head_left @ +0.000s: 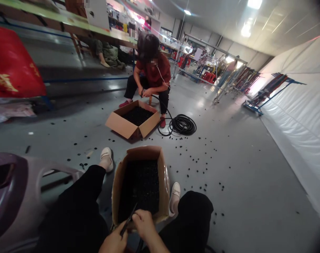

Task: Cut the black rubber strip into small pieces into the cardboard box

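A brown, open-topped cardboard box stands on the smooth grey floor between the wearer's feet, likely to keep it within easy reach. Over its near edge, the left hand has its fingers wrapped around a dark, narrow tool, angled forward; the right hand curls beside it, but whether its fingers pinch anything I cannot tell. Small black pieces fill the box, whose walls presumably contain them.

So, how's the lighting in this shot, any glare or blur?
In the head view, the ceiling lights burn out to white and the floor shows pale glare; in the head view, black pieces in the near box merge into darkness; also in the head view, the chair at the left edge looks soft and stretched.
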`<state>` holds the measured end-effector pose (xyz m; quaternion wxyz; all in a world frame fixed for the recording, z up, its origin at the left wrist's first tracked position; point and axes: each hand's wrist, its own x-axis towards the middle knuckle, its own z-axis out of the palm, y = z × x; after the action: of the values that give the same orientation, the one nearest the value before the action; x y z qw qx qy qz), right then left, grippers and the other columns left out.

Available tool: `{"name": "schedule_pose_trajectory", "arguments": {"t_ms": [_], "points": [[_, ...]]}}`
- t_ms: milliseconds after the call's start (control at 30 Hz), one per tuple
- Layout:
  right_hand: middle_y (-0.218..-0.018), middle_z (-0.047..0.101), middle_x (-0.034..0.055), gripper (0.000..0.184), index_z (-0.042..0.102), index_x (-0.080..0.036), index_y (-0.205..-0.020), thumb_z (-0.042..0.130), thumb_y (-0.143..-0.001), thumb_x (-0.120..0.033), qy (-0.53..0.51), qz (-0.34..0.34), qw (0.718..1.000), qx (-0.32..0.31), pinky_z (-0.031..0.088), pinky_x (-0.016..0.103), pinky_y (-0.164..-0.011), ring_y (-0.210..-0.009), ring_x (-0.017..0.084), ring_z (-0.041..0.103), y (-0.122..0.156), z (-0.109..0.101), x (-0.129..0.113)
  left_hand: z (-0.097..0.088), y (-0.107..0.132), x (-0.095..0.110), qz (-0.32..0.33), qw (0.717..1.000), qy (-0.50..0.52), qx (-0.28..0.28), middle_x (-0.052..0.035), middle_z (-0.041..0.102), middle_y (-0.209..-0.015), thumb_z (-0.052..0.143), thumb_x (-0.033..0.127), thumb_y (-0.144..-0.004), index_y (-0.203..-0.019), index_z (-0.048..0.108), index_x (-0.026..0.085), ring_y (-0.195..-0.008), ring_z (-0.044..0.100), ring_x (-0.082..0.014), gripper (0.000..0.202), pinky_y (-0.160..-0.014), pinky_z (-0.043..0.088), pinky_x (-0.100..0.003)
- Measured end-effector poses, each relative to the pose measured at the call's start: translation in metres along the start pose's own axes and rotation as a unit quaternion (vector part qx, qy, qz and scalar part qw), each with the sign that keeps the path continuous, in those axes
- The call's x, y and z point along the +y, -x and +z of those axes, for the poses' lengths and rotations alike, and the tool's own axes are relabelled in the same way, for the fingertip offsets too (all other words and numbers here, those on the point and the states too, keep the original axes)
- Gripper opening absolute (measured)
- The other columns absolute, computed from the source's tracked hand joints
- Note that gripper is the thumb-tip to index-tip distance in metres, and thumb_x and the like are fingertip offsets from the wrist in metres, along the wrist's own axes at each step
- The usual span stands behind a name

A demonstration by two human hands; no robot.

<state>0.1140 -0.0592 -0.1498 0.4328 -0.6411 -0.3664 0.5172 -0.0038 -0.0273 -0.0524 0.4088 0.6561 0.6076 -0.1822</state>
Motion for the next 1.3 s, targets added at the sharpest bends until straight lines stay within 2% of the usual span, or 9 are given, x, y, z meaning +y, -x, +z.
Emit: {"name": "schedule_pose_trajectory", "arguments": {"t_ms": [167, 367, 500, 567, 633, 833, 933, 1100, 1300], "points": [[-0.057, 0.037, -0.0056, 0.031, 0.042, -0.019, -0.056, 0.050, -0.083, -0.031, 0.063, 0.025, 0.998, 0.001, 0.024, 0.022, -0.055, -0.058, 0.009, 0.036, -0.001, 0.001, 0.000, 0.003, -0.003, -0.006, 0.024, 1.000, 0.001, 0.004, -0.0021, 0.070, -0.123, 0.032, 0.023, -0.096, -0.134, 0.058, 0.024, -0.113, 0.065, -0.0177, 0.046, -0.095, 0.049, -0.025], [-0.055, 0.036, -0.0066, 0.029, 0.042, -0.020, -0.057, 0.048, -0.083, -0.033, 0.040, 0.047, 0.998, -0.012, 0.026, 0.021, -0.053, -0.057, 0.010, 0.035, -0.003, -0.008, -0.010, -0.004, 0.005, 0.004, 0.035, 0.999, -0.008, 0.033, -0.0041, 0.070, -0.123, 0.037, 0.026, -0.095, -0.128, 0.063, 0.025, -0.111, 0.066, -0.0188, 0.042, -0.094, 0.048, -0.026], [-0.054, 0.043, -0.0070, 0.023, 0.054, -0.020, -0.067, 0.050, -0.081, -0.037, -0.031, 0.084, 0.995, -0.034, 0.031, 0.020, -0.050, -0.053, 0.010, 0.039, 0.000, -0.018, -0.024, -0.013, 0.013, 0.019, 0.016, 0.998, -0.025, 0.053, -0.0043, 0.072, -0.118, 0.043, 0.028, -0.092, -0.118, 0.068, 0.028, -0.106, 0.068, -0.0202, 0.036, -0.089, 0.050, -0.028], [-0.056, 0.050, -0.0078, 0.024, 0.062, -0.020, -0.091, 0.053, -0.080, -0.039, -0.089, 0.113, 0.989, -0.029, 0.032, 0.020, -0.048, -0.049, 0.009, 0.042, 0.001, -0.023, -0.031, -0.019, 0.015, 0.024, -0.002, 0.998, -0.027, 0.062, -0.0044, 0.072, -0.116, 0.047, 0.029, -0.090, -0.116, 0.068, 0.028, -0.106, 0.067, -0.0209, 0.033, -0.088, 0.050, -0.028], [-0.059, 0.058, -0.0072, 0.037, 0.058, -0.019, -0.108, 0.056, -0.079, -0.041, -0.148, 0.153, 0.977, -0.022, 0.033, 0.019, -0.045, -0.044, 0.009, 0.045, 0.003, -0.028, -0.038, -0.023, 0.016, 0.027, -0.022, 0.997, -0.018, 0.067, -0.0045, 0.072, -0.114, 0.049, 0.032, -0.088, -0.117, 0.065, 0.027, -0.105, 0.067, -0.0215, 0.034, -0.086, 0.050, -0.029], [-0.071, 0.070, 0.0001, 0.031, 0.056, -0.018, -0.095, 0.066, -0.073, -0.039, -0.260, 0.232, 0.937, 0.003, 0.037, 0.018, -0.040, -0.047, 0.010, 0.055, 0.020, -0.043, -0.051, -0.025, 0.018, 0.031, -0.047, 0.996, -0.009, 0.082, -0.0067, 0.072, -0.105, 0.053, 0.035, -0.084, -0.113, 0.059, 0.021, -0.095, 0.068, -0.0226, 0.033, -0.079, 0.051, -0.030], [-0.077, 0.072, 0.0012, 0.036, 0.058, -0.018, -0.101, 0.068, -0.074, -0.040, -0.308, 0.251, 0.918, -0.010, 0.041, 0.018, -0.042, -0.050, 0.010, 0.057, 0.034, -0.049, -0.053, -0.023, 0.018, 0.033, -0.046, 0.996, -0.020, 0.070, -0.0071, 0.071, -0.102, 0.052, 0.035, -0.084, -0.107, 0.060, 0.019, -0.093, 0.067, -0.0224, 0.029, -0.078, 0.050, -0.030], [-0.085, 0.070, -0.0006, 0.052, 0.060, -0.019, -0.121, 0.068, -0.076, -0.044, -0.297, 0.207, 0.932, 0.004, 0.041, 0.019, -0.044, -0.054, 0.008, 0.057, 0.041, -0.056, -0.050, -0.020, 0.020, 0.035, -0.003, 0.995, -0.058, 0.082, -0.0084, 0.064, -0.110, 0.050, 0.033, -0.085, -0.100, 0.066, 0.019, -0.103, 0.062, -0.0207, 0.026, -0.085, 0.049, -0.028], [-0.090, 0.068, 0.0018, 0.061, 0.060, -0.017, -0.126, 0.072, -0.073, -0.045, -0.256, 0.146, 0.955, 0.045, 0.044, 0.022, -0.052, -0.061, 0.009, 0.056, 0.024, -0.061, -0.040, -0.020, 0.022, 0.033, 0.043, 0.990, -0.087, 0.100, -0.0091, 0.062, -0.104, 0.049, 0.033, -0.088, -0.096, 0.069, 0.016, -0.102, 0.060, -0.0200, 0.027, -0.088, 0.048, -0.027]]}}
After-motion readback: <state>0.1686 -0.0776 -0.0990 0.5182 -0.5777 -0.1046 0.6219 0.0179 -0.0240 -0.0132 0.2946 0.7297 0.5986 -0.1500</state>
